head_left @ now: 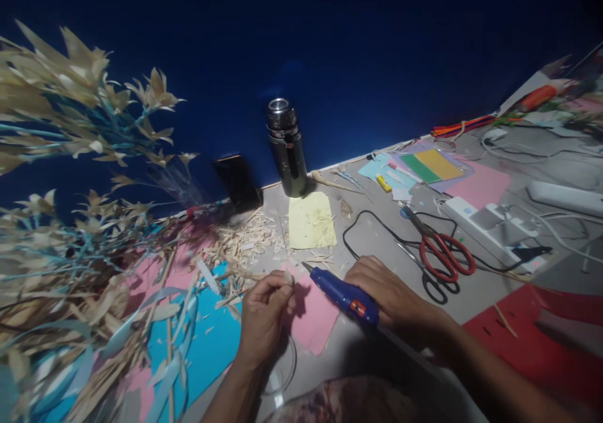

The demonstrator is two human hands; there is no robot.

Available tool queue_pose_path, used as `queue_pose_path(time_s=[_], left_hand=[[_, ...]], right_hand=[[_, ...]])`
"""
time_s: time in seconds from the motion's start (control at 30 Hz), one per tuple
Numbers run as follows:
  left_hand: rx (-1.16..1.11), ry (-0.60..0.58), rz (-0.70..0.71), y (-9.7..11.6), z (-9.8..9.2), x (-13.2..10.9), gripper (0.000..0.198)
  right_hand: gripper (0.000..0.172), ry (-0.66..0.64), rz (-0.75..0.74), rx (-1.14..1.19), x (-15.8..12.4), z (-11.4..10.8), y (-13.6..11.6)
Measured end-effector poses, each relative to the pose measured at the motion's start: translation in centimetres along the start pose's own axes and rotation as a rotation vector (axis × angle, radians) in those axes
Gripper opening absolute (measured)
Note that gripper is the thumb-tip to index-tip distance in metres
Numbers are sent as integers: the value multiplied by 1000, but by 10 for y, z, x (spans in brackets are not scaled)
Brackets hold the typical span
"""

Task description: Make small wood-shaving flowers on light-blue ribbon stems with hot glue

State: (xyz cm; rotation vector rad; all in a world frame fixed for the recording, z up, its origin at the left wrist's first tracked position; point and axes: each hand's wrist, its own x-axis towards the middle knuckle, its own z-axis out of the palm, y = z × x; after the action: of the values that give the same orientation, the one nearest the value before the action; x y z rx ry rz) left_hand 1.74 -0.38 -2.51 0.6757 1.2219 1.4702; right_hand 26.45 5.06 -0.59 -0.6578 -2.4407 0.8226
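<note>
My right hand point(384, 288) is closed around a blue hot glue gun point(342, 294) with an orange-red switch. Its metal tip points up and left, toward my left hand point(268, 303). The left fingers are pinched on a small pale petal-like piece point(289, 278), a short way from the tip. Below both hands lies a pink paper sheet point(318, 329). Just beyond, a yellow paper pad point(308, 222) has lumps of glue-like residue on it. A translucent stick point(409, 344) sticks out behind the gun.
Dried flowers point(155, 90) on blue stems and husk scraps point(249, 234) crowd the left. A thermos flask point(288, 153) and a dark phone point(238, 181) stand against the wall. Right are red-handled scissors point(445, 256), black-handled scissors point(436, 288), a power strip point(490, 228) and cords.
</note>
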Motion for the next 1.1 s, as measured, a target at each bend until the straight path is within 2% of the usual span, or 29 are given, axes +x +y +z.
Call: queue_pose_path(time_s=[0.1,0.23,0.43,0.63,0.83,1.0,1.1], left_hand=[[-3,-14,-1,0,1,0,22],[-6,-18,-13,0,-1,-1,23],[-11,-14,-19,-3,-6,0,21],[-35,-5,-37,-2,-4,0,24],[-55,12,-54,0,-4,-1,27],[-67,6,-58,0,-5,-1,27],[-58,18,-63,-1,-5,-1,28]], right_hand=[[26,-10,-32,-17,1,0,-3],[32,-70,8,-56,3,3,-4],[33,-16,-3,-35,1,4,0],[37,-73,1,-73,4,3,-5],[36,-20,-4,-55,3,5,-3],[40,-85,8,-74,5,6,-5],[40,-74,39,-79,5,5,-4]])
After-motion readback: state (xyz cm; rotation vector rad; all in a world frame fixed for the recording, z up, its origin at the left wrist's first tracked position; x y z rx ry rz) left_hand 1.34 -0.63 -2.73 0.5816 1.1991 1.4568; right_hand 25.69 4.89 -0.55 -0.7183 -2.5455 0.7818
